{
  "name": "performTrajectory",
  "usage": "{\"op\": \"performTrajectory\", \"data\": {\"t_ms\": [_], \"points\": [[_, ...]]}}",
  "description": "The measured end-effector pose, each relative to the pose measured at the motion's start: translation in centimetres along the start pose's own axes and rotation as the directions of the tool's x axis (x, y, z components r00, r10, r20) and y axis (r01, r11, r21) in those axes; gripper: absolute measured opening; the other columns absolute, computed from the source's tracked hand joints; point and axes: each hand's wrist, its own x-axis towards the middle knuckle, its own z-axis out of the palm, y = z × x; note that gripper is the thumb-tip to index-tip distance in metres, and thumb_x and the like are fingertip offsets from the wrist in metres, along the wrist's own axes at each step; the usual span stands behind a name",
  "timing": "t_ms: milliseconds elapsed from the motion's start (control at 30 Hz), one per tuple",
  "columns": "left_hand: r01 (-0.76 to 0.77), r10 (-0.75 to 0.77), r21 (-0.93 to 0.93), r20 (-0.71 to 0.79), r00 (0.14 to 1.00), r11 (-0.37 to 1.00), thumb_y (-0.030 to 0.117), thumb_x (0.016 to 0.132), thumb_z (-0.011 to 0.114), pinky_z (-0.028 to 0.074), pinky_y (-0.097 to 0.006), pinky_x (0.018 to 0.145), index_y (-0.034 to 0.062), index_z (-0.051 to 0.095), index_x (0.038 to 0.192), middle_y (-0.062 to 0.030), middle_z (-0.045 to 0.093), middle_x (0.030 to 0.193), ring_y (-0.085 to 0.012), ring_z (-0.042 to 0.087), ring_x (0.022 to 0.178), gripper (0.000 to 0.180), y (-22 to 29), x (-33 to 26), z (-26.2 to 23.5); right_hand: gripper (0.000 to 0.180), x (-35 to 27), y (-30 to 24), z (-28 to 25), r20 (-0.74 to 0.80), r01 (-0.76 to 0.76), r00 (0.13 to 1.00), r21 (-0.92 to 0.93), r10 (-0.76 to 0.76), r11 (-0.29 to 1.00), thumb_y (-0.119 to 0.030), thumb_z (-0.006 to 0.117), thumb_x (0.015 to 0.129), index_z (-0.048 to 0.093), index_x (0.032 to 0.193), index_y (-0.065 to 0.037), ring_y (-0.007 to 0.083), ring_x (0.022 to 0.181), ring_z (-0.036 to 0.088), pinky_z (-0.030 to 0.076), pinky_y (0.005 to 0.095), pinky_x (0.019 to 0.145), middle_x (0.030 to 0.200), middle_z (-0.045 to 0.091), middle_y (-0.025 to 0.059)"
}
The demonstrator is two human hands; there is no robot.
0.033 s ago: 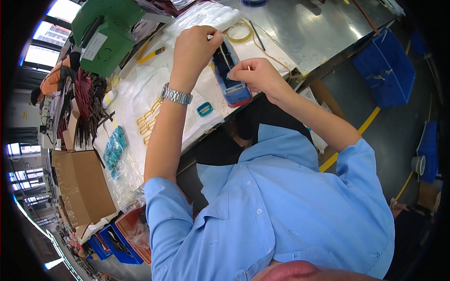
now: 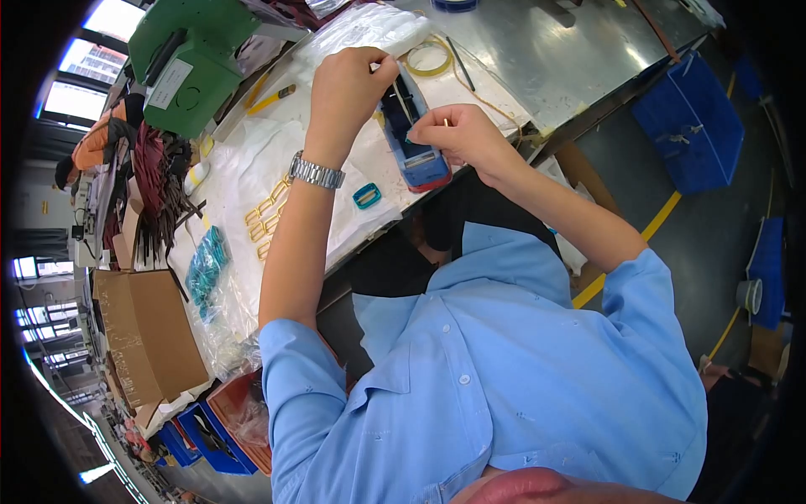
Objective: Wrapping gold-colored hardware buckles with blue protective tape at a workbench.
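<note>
- The left hand (image 2: 348,80) and right hand (image 2: 457,139) each pinch an end of a thin pale strip (image 2: 404,102).
- A blue tool (image 2: 411,134) lies right under it.

Left hand (image 2: 348,84): fingers pinched on a thin pale strip (image 2: 401,99) over the blue-and-red tape dispenser (image 2: 413,134).
Right hand (image 2: 457,139): pinches the strip's near end, touching the dispenser's side.
Wristwatch (image 2: 316,172): on the left wrist.
Teal ring (image 2: 367,196): near the right hand, on white sheeting (image 2: 252,168).
Yellow pieces (image 2: 264,223): below the left forearm.
Green machine (image 2: 189,63): left of the left hand.
</note>
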Motion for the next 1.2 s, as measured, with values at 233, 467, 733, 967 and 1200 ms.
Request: {"op": "performTrajectory", "data": {"t_ms": [233, 467, 733, 967, 1200], "points": [[0.075, -0.074, -0.044, 0.021, 0.997, 0.996, 0.030, 0.096, 0.068, 0.049, -0.030, 0.052, 0.0030, 0.083, 0.101, -0.0069, 0.069, 0.063, -0.0127, 0.061, 0.048, 0.031, 0.3, 0.1, -1.3, 0.015, -0.3, -0.1, -0.6, 0.028, 0.006, 1.000, 0.028, -0.006, 1.000, -0.016, 0.079, 0.093, 0.077, 0.096, -0.001, 0.0040, 0.058, 0.049, 0.038, 0.0232, 0.052, 0.071, 0.060, -0.0031], [0.245, -0.236, -0.277, 0.065, 0.970, 0.929, 0.025, 0.092, 0.070, 0.049, -0.032, 0.055, 0.0042, 0.083, 0.103, -0.0081, 0.067, 0.063, -0.0138, 0.062, 0.051, 0.027, 2.6, -1.1, -4.9, 0.015, -2.1, -0.6, -0.1, 0.024, 0.170, 0.985, -0.034, -0.170, 0.985, -0.019, 0.078, 0.097, 0.077, 0.102, -0.005, 0.0007, 0.066, 0.050, 0.037, 0.0203, 0.058, 0.077, 0.063, -0.0070], [0.266, -0.242, -0.392, 0.109, 0.964, 0.881, 0.020, 0.101, 0.067, 0.039, -0.021, 0.044, 0.0040, 0.082, 0.104, 0.0005, 0.068, 0.066, -0.0041, 0.056, 0.049, 0.022, 1.7, -1.5, -4.8, 0.015, -2.5, -0.5, 0.6, 0.034, 0.223, 0.975, -0.207, -0.221, 0.952, -0.020, 0.077, 0.097, 0.078, 0.100, -0.006, 0.0016, 0.073, 0.055, 0.042, 0.0190, 0.061, 0.081, 0.066, -0.0055], [0.350, -0.285, -0.369, 0.220, 0.933, 0.861, 0.020, 0.098, 0.068, 0.042, -0.022, 0.043, 0.0023, 0.082, 0.102, -0.0012, 0.068, 0.066, -0.0063, 0.058, 0.047, 0.023, -0.1, 0.3, -3.4, 0.016, -2.3, -0.6, 0.1, 0.032, 0.089, 0.995, 0.044, -0.090, 0.995, -0.019, 0.077, 0.098, 0.076, 0.104, -0.004, 0.0001, 0.062, 0.046, 0.034, 0.0199, 0.054, 0.079, 0.063, -0.0068], [0.346, -0.256, -0.262, 0.322, 0.912, 0.901, 0.023, 0.092, 0.069, 0.053, -0.027, 0.049, 0.0018, 0.082, 0.096, -0.0078, 0.070, 0.062, -0.0119, 0.066, 0.049, 0.025, 0.3, 1.6, -1.9, 0.014, -1.0, 0.7, -1.2, 0.071, 0.033, 0.996, 0.182, -0.047, 0.983, -0.018, 0.076, 0.099, 0.075, 0.103, -0.004, -0.0006, 0.058, 0.040, 0.028, 0.0200, 0.052, 0.078, 0.062, -0.0069]]}}
